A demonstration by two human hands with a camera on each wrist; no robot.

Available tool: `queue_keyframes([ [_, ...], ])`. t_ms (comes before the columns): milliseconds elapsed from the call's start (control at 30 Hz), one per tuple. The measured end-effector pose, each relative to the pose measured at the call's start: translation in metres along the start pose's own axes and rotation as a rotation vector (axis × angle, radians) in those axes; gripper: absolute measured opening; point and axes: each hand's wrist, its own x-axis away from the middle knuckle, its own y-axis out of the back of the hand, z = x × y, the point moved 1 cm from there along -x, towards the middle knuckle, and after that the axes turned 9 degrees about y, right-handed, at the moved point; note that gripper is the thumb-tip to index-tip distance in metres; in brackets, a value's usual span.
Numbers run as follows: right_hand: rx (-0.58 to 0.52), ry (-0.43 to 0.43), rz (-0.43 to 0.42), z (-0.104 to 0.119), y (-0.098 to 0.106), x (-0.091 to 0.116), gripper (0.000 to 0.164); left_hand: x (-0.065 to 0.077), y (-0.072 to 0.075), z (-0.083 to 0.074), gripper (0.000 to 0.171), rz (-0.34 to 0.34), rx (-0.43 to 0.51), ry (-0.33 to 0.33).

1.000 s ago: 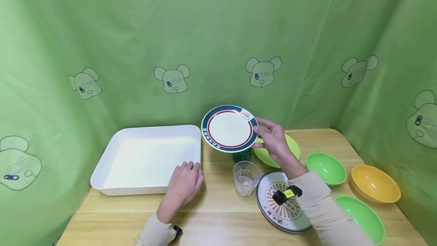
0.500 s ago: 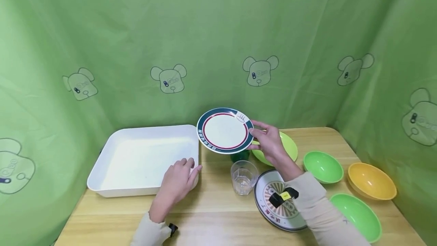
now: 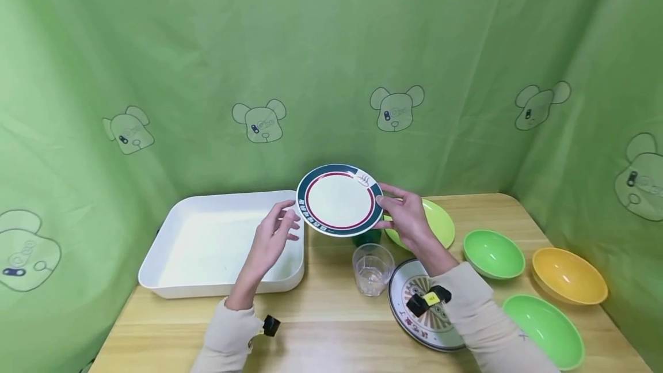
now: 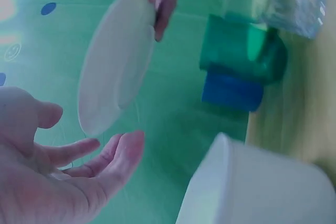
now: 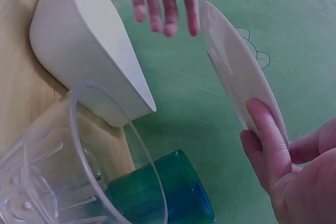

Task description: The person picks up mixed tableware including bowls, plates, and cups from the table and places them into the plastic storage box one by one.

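Note:
My right hand (image 3: 409,217) pinches the right edge of a white plate (image 3: 339,200) with a dark green rim band and a red ring, thumb on top and fingers beneath. The plate hangs above the table, tilted toward the head camera. At its left edge is my left hand (image 3: 269,240), fingers spread and thumb apart. In the left wrist view those fingers (image 4: 123,156) reach around the lower edge of the plate (image 4: 115,61), gripping nothing. Below the plate stand a clear glass (image 3: 373,269) and a green cup (image 3: 366,237); a blue cup (image 4: 232,90) shows beside the green one.
A white rectangular basin (image 3: 176,269) sits at the left. Right of the glass lies a patterned plate (image 3: 406,304) on a stack, with a lime plate (image 3: 440,223) behind. Green bowls (image 3: 494,255) and an orange bowl (image 3: 570,275) stand at the right. Green curtain (image 3: 331,45) encloses the table.
My left hand has lifted off the basin's right side, moving up to the plate's left edge with its fingers opening. The right hand has shifted the plate slightly left and down.

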Motion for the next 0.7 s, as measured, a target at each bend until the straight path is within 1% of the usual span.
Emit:
queue_keyframes([
  [133,0.003,0.002,0.0,0.0,0.0,0.0,0.05,-0.006,-0.004,-0.007,0.043,0.049,0.177,0.066],
  [200,0.001,0.004,0.003,0.0,-0.001,0.001,0.05,-0.007,-0.006,-0.011,0.046,0.053,0.235,0.102],
  [300,-0.003,0.006,0.012,-0.001,0.0,0.001,0.051,-0.01,-0.009,-0.014,0.048,0.043,0.296,0.142],
  [533,0.006,-0.007,0.005,-0.004,-0.002,0.001,0.051,-0.013,-0.011,-0.012,0.05,0.011,0.325,0.165],
  [700,0.005,-0.01,0.0,-0.005,-0.001,0.002,0.05,-0.015,-0.013,-0.014,0.051,0.002,0.332,0.21],
])
